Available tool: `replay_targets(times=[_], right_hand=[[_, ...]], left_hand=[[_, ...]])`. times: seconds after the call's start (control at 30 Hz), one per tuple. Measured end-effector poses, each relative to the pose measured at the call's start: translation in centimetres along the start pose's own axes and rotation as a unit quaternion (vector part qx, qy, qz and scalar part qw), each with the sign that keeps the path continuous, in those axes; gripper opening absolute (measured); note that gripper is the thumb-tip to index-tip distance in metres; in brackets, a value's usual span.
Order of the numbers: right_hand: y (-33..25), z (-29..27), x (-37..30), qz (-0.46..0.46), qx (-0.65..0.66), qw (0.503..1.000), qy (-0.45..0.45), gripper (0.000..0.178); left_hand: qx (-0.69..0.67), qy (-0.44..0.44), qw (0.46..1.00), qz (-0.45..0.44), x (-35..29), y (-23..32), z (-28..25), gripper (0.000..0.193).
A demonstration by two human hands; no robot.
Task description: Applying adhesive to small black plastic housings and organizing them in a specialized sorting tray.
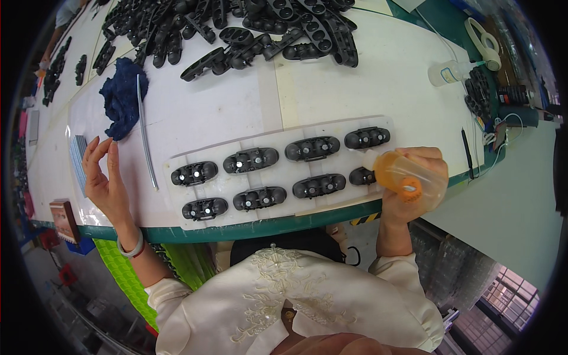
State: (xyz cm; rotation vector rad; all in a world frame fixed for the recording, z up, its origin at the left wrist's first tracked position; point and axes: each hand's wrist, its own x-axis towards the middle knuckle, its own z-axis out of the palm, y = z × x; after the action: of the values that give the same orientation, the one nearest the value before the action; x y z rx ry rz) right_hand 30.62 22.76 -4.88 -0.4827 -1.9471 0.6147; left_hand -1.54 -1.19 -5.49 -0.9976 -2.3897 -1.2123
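My right hand (399,208) is wrapped round a clear plastic bottle (387,168) of amber liquid. It is tilted, with its pale tip towards the left, close to the rightmost black double-domed parts. Several of these black parts (251,160) lie in two rows on a white tray (289,170), small bright round spots showing on them. The bottle and hand partly hide the near right part (361,176). Left of the tray, my left hand (106,183) is raised with fingers apart and nothing visible in it, its fingertips close to a dark blue cloth (123,92).
A big heap of black parts (236,35) covers the far side of the table. A thin grey strip (144,130) lies between cloth and tray. At the right stand a clear bottle (448,74) and a tape roll (484,44), with a black pen-like tool (467,152) nearer.
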Motion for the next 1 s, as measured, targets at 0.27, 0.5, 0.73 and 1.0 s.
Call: replay_targets(times=[0.27,0.5,0.73,1.0], right_hand=[[1.9,-1.8,0.3,0.018,0.001,0.998,0.059,0.027],[1.6,-1.5,0.6,0.004,0.009,1.000,0.013,0.020],[1.6,-1.4,0.4,0.029,0.045,0.998,0.025,0.023],[2.3,-1.8,0.2,0.055,0.067,0.994,0.070,0.046]], left_hand=[[-0.011,0.006,1.000,-0.007,0.1,-0.2,-0.1,0.013],[-0.022,0.011,0.999,-0.042,0.2,-0.5,-0.1,0.014],[-0.011,0.014,0.999,-0.043,0.2,-0.4,-0.1,0.014],[-0.009,0.006,0.999,-0.042,0.3,-0.4,-0.1,0.014]])
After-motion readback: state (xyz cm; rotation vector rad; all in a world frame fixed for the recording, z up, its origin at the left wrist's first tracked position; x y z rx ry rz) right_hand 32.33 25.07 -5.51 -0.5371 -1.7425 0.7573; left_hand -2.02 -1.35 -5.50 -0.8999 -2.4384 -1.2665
